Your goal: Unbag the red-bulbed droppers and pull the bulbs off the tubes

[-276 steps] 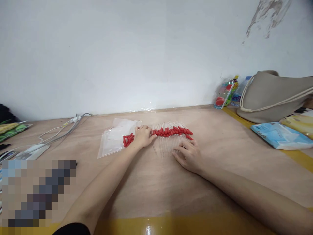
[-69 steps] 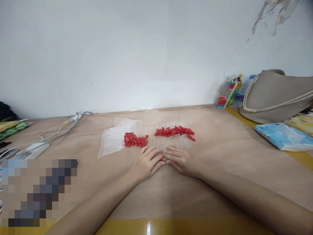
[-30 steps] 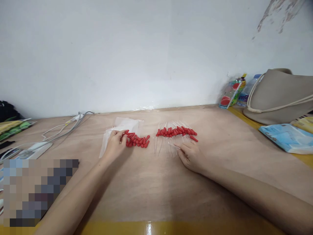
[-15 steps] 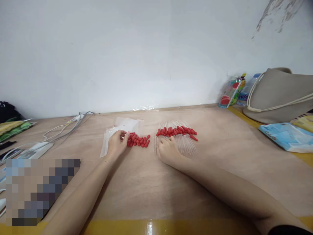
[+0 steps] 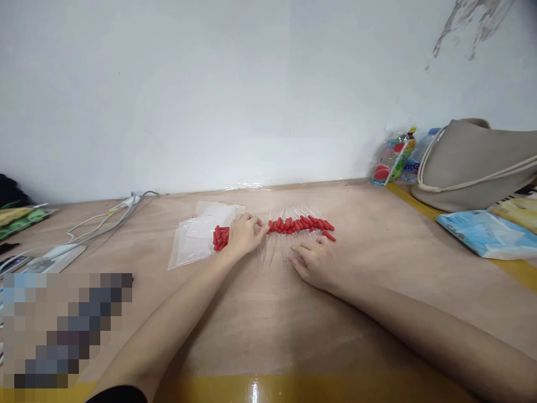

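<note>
Nearest the camera, both forearms reach out over the bench (image 5: 268, 330), a pale brown top with a glossy yellow strip along its front edge.

The right hand (image 5: 312, 262) lies palm down with its fingers spread. Its grip is open, and the fingertips rest on the near ends of the clear dropper tubes (image 5: 272, 253).

A little farther off, the left hand (image 5: 244, 235) is curled, with its fingertips gathered at the left end of the row of red-bulbed droppers (image 5: 300, 225). I cannot tell whether that grip closes on anything. The hand covers part of a heap of loose red bulbs (image 5: 220, 237), which lies against some clear plastic bags (image 5: 195, 239).

The tubes look thin, stiff and very light, and being clear they are hard to pick out against the bench. They are probably brittle at the drawn-out tips and likely to roll or slip under a finger. The safer hold seems to be on the straight shaft near the bulb end, pinched lightly. The bulbs look soft and rubbery, so they should give under pressure and hold well between two fingertips.

Beyond these, cables (image 5: 113, 221) trail to the left. A blue packet (image 5: 482, 232), a beige bag (image 5: 474, 162) and some bottles (image 5: 392, 159) stand well apart to the right, against the white wall (image 5: 251, 84).
</note>
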Demonstrator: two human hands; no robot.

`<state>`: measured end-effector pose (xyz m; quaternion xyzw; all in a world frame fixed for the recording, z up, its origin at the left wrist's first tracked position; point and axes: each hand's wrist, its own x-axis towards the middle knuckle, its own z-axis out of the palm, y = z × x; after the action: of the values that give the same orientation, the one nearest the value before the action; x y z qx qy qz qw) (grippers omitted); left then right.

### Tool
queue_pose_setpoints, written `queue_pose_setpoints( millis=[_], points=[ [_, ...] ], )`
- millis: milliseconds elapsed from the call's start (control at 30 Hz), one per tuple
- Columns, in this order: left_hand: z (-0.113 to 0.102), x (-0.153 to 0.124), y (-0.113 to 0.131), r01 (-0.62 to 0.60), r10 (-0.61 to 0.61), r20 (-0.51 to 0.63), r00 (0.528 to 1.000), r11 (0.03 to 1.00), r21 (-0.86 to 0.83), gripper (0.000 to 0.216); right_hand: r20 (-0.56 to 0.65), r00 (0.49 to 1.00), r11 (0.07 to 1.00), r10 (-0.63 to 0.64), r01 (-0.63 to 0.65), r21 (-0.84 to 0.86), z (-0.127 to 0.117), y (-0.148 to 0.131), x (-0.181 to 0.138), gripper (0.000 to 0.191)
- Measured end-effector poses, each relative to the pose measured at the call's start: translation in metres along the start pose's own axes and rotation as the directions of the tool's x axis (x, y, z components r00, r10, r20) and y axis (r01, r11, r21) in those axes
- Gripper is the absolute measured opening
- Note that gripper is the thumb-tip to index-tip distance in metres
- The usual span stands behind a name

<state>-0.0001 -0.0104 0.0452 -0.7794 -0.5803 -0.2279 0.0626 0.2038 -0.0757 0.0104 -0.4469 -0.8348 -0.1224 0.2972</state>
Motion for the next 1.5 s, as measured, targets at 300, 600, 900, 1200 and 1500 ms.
queue_pose_setpoints(
  millis=[300,600,900,1200,1500],
  points=[
    [0.02,0.023,0.007,0.201,-0.187,0.13,0.974,0.974,-0.105,0.022,-0.157,0.987,0.999,0.036,-0.036,0.006,-0.004,0.035,-0.023,0.017],
    [-0.007,-0.038,0.004,-0.026,-0.011,-0.26,0.966,0.99,-0.137,0.017,-0.27,0.963,0.993,0.027,0.005,0.118,-0.006,0.033,-0.021,0.032],
    [-0.017,-0.096,0.001,-0.436,0.422,-0.155,0.893,0.897,-0.069,0.009,-0.131,0.939,0.939,-0.317,0.33,0.092,-0.013,0.017,-0.016,0.052],
    [-0.016,-0.095,0.007,-0.493,0.47,-0.179,0.864,0.861,-0.123,0.01,-0.104,0.925,0.901,-0.367,0.381,0.208,0.002,0.01,-0.016,0.031],
    [-0.009,-0.092,0.018,-0.515,0.497,-0.133,0.857,0.828,-0.222,0.027,-0.181,0.919,0.877,-0.351,0.391,0.28,0.005,0.002,-0.015,0.02]
  ],
)
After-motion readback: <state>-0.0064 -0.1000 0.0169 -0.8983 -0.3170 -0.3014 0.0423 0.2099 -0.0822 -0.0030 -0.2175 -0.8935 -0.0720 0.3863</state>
